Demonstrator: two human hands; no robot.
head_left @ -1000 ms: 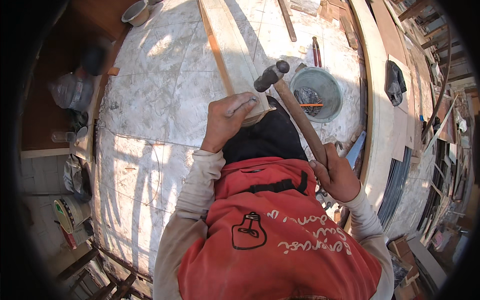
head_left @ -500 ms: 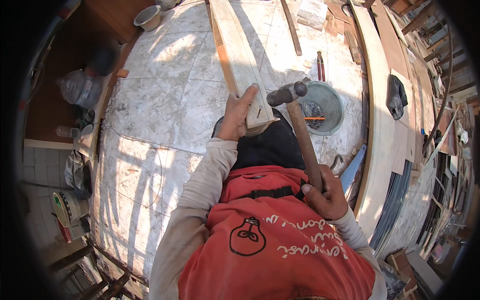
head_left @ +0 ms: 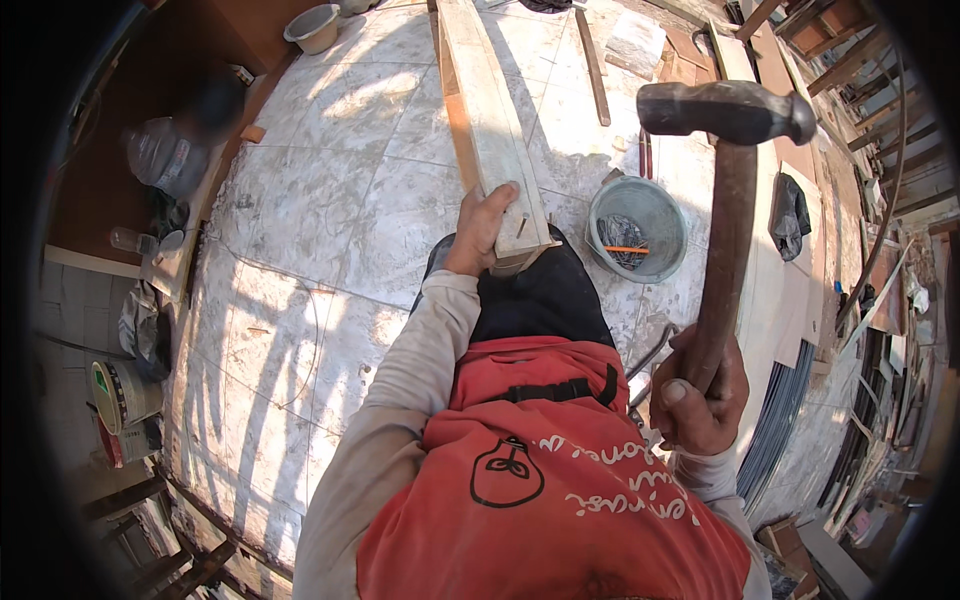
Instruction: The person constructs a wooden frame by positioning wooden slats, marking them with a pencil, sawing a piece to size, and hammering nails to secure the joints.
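My left hand [head_left: 480,228] grips the near end of a long pale wooden beam [head_left: 490,140], thumb on its top face and fingers down its left side. A nail [head_left: 522,227] stands slightly tilted in the top face, just right of the thumb. My right hand [head_left: 702,395] is wrapped round the wooden handle of a ball-peen hammer [head_left: 728,225], held up to the right with its dark metal head high above the floor. The beam's near end lies at my dark-trousered legs [head_left: 540,310].
A grey-green bucket [head_left: 672,262] with nails and an orange stick stands right of the beam. Pliers [head_left: 645,155] lie beyond it, partly hidden by the hammer head. Boards [head_left: 775,300] and dark rods [head_left: 775,420] line the right. A large clear bottle [head_left: 165,158] sits at the left.
My right hand has raised the hammer up and to the right, away from the nail, so it looks larger. My left hand keeps its hold on the beam.
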